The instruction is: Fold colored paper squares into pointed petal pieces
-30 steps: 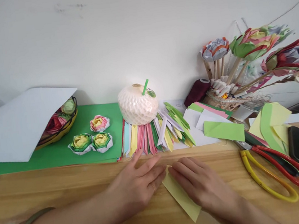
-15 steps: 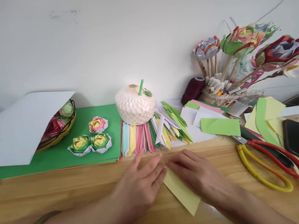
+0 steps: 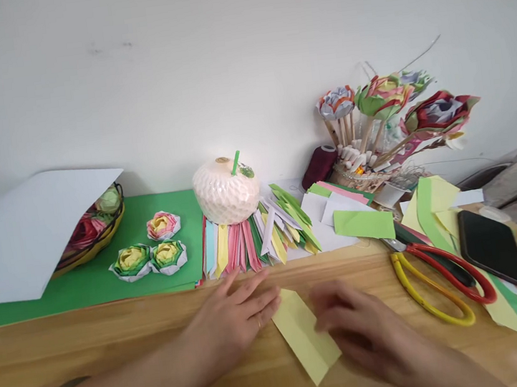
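Observation:
A small piece of pale yellow paper (image 3: 301, 334) lies on the wooden table, with a lengthwise crease and a folded corner at its top. My left hand (image 3: 236, 318) rests flat at its left edge, fingers stretched out and spread, the fingertips touching the paper. By the right edge is my right hand (image 3: 359, 325), its fingers bent and smeared by motion. Whether those fingers touch the paper I cannot tell. Just beyond my hands, folded strips of coloured paper (image 3: 241, 246) lie in a row under a white textured pot (image 3: 226, 191) with a green stick.
Scissors (image 3: 443, 284) with red and yellow handles lie right, beside a black phone (image 3: 492, 246) and paper scraps. Three paper flowers (image 3: 168, 255) sit on green sheets at left, near a basket (image 3: 112, 230) partly under white paper. Flowers on sticks (image 3: 383, 99) stand back right.
My right hand has lifted off the paper and moved right, uncovering its upper part. My left hand stays at the left edge. The camera view has shifted slightly.

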`<state>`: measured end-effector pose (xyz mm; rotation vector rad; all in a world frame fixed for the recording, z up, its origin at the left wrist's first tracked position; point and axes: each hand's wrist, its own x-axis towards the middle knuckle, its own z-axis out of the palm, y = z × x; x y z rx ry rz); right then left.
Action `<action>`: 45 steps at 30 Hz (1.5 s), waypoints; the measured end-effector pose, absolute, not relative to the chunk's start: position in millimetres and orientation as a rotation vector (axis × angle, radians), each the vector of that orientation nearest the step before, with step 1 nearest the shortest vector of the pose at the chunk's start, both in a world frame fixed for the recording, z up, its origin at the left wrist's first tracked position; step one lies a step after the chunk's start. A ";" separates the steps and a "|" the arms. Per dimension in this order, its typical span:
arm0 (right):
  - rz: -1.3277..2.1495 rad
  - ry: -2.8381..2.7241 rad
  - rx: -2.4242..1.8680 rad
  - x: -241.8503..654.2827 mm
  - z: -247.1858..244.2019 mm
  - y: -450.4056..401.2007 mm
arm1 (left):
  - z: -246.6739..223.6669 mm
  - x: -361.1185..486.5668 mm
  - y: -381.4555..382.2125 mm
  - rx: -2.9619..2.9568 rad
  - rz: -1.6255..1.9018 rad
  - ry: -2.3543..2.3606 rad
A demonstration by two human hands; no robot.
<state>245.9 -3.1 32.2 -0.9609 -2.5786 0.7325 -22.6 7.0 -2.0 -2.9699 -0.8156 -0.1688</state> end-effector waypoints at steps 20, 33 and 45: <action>0.573 -2.393 -1.129 215.5 21.3 -15.5 | 5.8 -9.3 -6.2 -2.800 -0.848 -0.591; 0.833 -2.349 -1.385 207.1 31.8 -3.2 | 4.2 -1.6 -13.7 -2.867 -0.835 -0.577; 0.684 -2.480 -1.390 205.4 26.8 3.0 | -0.8 0.4 -12.1 -2.950 -0.765 -0.724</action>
